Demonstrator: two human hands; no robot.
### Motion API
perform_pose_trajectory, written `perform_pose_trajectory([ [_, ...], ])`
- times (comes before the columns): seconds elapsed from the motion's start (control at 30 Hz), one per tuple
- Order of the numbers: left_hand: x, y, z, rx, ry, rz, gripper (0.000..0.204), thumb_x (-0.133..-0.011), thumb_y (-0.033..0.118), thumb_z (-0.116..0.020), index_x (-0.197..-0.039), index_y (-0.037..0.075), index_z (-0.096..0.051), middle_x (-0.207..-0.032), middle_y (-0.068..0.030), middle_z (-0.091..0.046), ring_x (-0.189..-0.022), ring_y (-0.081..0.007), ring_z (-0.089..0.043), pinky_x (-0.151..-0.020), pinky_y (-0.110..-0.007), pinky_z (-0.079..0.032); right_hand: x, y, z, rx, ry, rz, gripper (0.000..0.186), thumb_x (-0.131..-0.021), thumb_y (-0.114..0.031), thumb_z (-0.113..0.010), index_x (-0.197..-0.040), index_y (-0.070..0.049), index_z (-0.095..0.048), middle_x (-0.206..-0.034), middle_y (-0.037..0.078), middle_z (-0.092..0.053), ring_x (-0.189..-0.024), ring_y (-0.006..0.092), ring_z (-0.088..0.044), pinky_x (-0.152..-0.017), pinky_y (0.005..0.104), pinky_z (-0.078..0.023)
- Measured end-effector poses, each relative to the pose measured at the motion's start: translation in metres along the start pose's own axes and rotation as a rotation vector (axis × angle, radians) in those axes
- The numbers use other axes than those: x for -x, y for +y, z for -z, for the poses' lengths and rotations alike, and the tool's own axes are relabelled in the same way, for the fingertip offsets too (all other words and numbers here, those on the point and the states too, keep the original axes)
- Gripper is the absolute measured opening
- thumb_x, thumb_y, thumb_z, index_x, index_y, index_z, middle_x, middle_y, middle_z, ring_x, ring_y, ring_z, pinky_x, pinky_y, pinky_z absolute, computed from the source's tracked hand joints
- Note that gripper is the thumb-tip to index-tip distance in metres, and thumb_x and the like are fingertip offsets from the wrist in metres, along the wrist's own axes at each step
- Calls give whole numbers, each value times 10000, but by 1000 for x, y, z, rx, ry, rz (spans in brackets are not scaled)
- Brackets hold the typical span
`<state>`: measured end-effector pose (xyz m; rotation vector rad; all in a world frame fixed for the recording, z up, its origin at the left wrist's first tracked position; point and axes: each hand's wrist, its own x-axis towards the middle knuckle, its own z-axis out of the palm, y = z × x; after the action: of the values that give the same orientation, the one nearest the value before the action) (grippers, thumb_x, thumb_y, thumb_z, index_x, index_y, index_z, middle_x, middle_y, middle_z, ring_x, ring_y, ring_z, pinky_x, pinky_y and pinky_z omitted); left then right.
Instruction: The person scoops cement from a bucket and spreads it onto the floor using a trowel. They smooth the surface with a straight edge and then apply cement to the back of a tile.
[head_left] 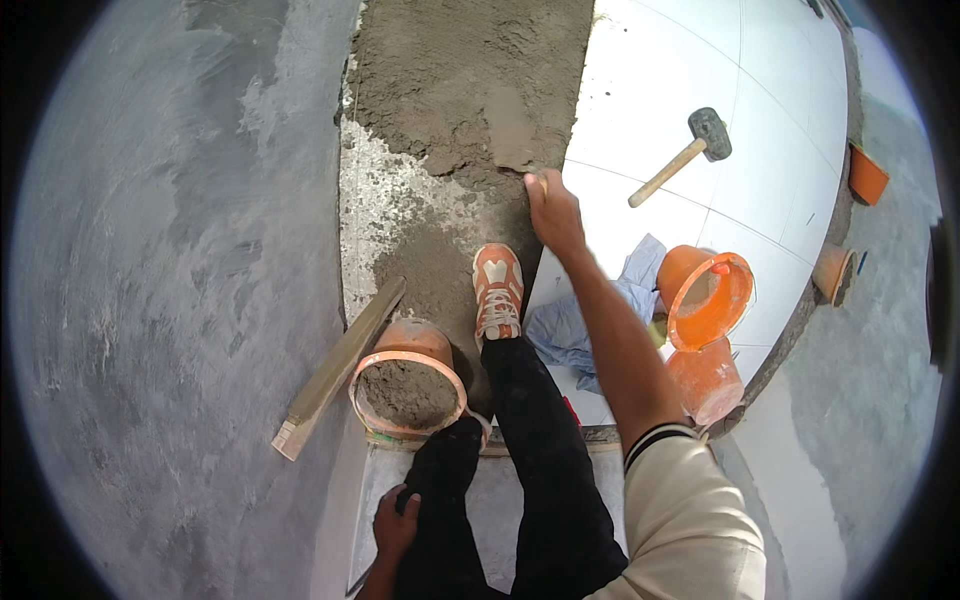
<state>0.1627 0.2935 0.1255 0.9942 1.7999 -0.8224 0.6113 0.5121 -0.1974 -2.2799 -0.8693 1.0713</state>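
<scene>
My right hand [555,215] grips the wooden handle of a trowel [512,150], its blade against the grey wet mortar [435,75] spread over the strip of floor. My left hand [398,525] rests open on my left leg, holding nothing. An orange bucket [450,400] of mortar stands in front of my left foot, beside a long wooden plank [340,370] lying at an angle. My right foot, in an orange shoe [497,290], is on the mortar-stained floor near my right forearm.
White tiles [640,80] on the right carry a rubber mallet [710,135], a crumpled blue cloth [555,330] and two orange buckets [710,325] [712,385]. Farther right are smaller orange containers [868,175] [830,275]. A grey plastered surface [170,250] borders the strip on the left.
</scene>
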Motion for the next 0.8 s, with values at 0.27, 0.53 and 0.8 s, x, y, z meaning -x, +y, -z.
perform_pose_trajectory([
  [0.27,-10,9,-13,-24,-56,-86,511,-964,405,-726,-1334,54,-697,-1346,-205,-698,-1295,-373,-639,-1126,-445,-476,-24,28,-32,-283,273,-430,549,-1109,-465,-477,-1322,39,-529,-1219,365,-671,-1158,535,-646,-985,577,-500],
  [0.53,-8,15,-9,-58,-70,-67,506,-969,413,-713,-1327,55,-699,-1342,-211,-695,-1280,-385,-644,-1104,-466,-494,-99,6,9,-57,273,-203,545,-1119,-439,-490,-1304,70,-557,-904,230,-675,-740,342,-648,-688,451,-534],
  [0.8,-6,13,-17,-53,-63,-148,491,-965,413,-719,-1299,52,-705,-1284,-214,-707,-1230,-392,-661,-1071,-474,-512,-91,-14,61,-104,57,-281,496,-1129,-423,-481,-1105,61,-585,-695,120,-619,-556,211,-635,-541,390,-539],
])
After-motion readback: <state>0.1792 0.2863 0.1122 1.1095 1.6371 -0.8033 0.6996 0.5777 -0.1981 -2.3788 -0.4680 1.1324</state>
